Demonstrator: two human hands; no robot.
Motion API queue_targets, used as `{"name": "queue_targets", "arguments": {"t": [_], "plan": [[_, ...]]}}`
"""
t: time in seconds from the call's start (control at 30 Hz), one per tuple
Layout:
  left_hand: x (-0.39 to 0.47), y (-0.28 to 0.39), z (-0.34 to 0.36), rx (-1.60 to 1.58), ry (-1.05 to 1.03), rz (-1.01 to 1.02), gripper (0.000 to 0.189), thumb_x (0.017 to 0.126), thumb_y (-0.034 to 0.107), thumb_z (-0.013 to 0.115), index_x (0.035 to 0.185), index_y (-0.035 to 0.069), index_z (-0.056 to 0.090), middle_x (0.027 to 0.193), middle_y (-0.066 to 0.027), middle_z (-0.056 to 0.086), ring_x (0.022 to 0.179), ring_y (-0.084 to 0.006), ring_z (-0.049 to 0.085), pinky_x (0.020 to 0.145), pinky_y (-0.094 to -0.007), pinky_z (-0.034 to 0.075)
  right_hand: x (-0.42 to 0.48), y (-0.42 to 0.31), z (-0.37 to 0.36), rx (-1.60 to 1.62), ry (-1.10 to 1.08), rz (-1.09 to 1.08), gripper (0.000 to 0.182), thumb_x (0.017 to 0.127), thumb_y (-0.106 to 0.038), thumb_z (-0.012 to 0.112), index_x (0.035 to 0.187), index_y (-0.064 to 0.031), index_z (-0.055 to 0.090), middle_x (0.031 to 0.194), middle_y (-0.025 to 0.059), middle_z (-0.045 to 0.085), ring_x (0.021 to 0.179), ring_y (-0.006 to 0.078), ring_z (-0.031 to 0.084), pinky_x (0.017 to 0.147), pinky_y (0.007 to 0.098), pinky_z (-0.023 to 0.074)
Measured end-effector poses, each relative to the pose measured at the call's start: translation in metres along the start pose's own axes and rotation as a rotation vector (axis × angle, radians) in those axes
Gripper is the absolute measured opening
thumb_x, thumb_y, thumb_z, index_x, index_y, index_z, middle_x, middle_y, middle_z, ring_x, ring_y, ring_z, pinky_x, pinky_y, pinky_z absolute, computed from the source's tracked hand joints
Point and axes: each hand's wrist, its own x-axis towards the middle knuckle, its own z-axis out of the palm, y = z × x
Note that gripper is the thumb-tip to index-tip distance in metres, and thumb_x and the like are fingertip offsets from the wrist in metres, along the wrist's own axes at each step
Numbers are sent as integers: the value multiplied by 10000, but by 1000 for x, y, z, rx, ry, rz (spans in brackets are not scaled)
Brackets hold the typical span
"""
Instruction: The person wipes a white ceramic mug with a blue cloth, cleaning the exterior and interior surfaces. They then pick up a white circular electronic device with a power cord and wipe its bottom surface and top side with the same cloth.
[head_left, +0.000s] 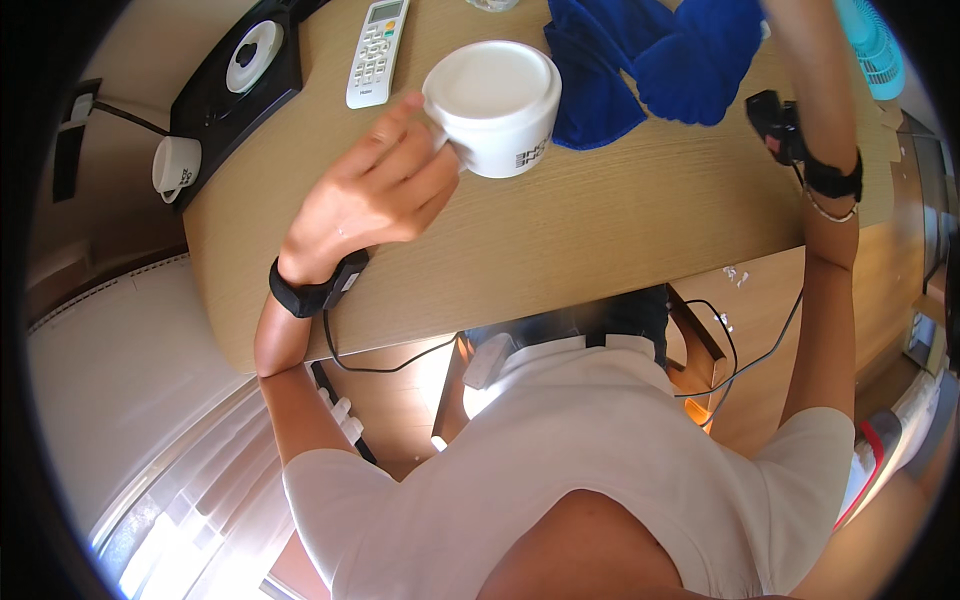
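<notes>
My left hand grips the handle of a white mug over the wooden table. The mug is upside down, its base facing up, and the dark lettering on its side appears inverted. I cannot tell whether its rim touches the tabletop. A white remote control lies beyond my left fingers. Right of the mug is a crumpled blue cloth, spread in folds. My right forearm stretches past the cloth's right side and leaves the picture at the top, so my right hand is out of view.
The wooden table curves along its front edge. At its left stand a black unit with a white disc and another white mug. A turquoise fan and a black device are at right. Cables hang below.
</notes>
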Motion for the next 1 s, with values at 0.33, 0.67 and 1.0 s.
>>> {"name": "queue_targets", "arguments": {"t": [0.33, 0.67, 1.0], "plan": [[2, 14, -5, 15, -52, 32, 183, 744, 144, 665, 615, 81, 552, 692, -1, 434, 703, -143, 512, 626, -248, 449, -36, 20, 46, 93, -604, -108, 416, 861, -227, 679, 1192, -10, 549, 1064, 126, 637, 970, 201, 609, 869, 303, 465], [-1, 18, -6, -16, -141, 27, 262, 787, 199, 694, 593, 101, 547, 668, 14, 413, 643, -125, 466, 515, -243, 373, -36, 23, 50, 72, -769, -55, 500, 769, -150, 763, 1202, -22, 547, 1074, 117, 639, 938, 203, 605, 867, 295, 459], [-5, 43, -16, 119, -383, -206, 101, 621, 104, 615, 558, 127, 540, 691, 14, 390, 692, -119, 450, 489, -226, 309, -46, 19, 59, 14, -690, -38, 502, 760, -187, 788, 1156, -4, 541, 965, 98, 628, 877, 191, 597, 832, 287, 454]]}}
